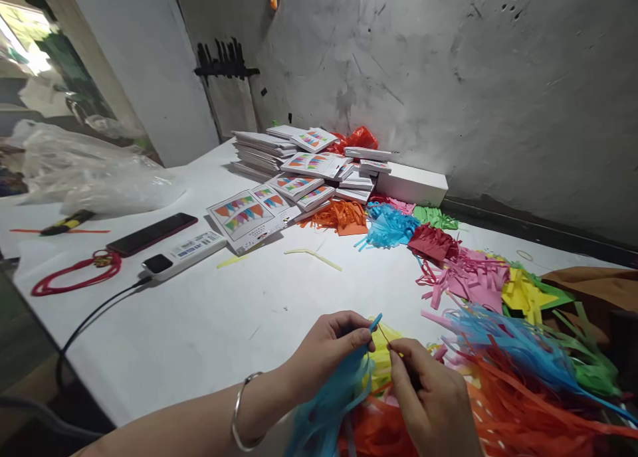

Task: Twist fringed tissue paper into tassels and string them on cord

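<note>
Left hand [331,351] pinches a blue fringed paper tassel [321,414], right hand [431,394] a thin reddish string [383,333], heaped orange-red paper strips [518,400] crowding alongside.

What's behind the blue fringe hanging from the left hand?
Past the right edge of the blue fringe, yellow fringe shows, with red fringe lower down. Whatever lies directly behind the blue is covered, so I cannot tell.
</note>
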A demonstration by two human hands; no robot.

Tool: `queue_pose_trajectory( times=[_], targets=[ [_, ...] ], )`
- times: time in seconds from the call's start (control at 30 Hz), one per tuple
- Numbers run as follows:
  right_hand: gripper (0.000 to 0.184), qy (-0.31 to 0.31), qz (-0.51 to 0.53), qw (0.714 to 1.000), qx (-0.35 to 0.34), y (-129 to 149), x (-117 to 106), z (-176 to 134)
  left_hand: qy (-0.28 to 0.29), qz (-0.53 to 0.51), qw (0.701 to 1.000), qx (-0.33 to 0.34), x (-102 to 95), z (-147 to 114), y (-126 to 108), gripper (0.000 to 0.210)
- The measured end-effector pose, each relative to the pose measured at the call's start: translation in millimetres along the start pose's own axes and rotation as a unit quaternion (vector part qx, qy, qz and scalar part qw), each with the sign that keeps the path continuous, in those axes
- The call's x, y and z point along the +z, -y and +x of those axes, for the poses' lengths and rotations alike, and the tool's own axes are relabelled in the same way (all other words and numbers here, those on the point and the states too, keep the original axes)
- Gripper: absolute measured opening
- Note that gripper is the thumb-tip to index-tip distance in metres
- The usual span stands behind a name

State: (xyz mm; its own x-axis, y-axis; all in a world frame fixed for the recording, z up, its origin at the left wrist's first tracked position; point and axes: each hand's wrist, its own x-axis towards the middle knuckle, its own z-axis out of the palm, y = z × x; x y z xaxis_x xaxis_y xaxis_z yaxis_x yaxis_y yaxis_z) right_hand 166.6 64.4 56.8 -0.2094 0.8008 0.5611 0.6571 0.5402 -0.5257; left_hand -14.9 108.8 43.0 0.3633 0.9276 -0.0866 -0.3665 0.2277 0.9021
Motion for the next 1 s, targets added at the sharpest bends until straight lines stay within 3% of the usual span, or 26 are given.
queue_pose_trajectory(
  times=[1.0],
  targets=[
    [0.017,-0.008,-0.015,1.0,0.0,6.6,3.9,-2.7,-0.038,0.072,0.996,0.022,2.0,-2.1,-1.2,0.031]
  ],
)
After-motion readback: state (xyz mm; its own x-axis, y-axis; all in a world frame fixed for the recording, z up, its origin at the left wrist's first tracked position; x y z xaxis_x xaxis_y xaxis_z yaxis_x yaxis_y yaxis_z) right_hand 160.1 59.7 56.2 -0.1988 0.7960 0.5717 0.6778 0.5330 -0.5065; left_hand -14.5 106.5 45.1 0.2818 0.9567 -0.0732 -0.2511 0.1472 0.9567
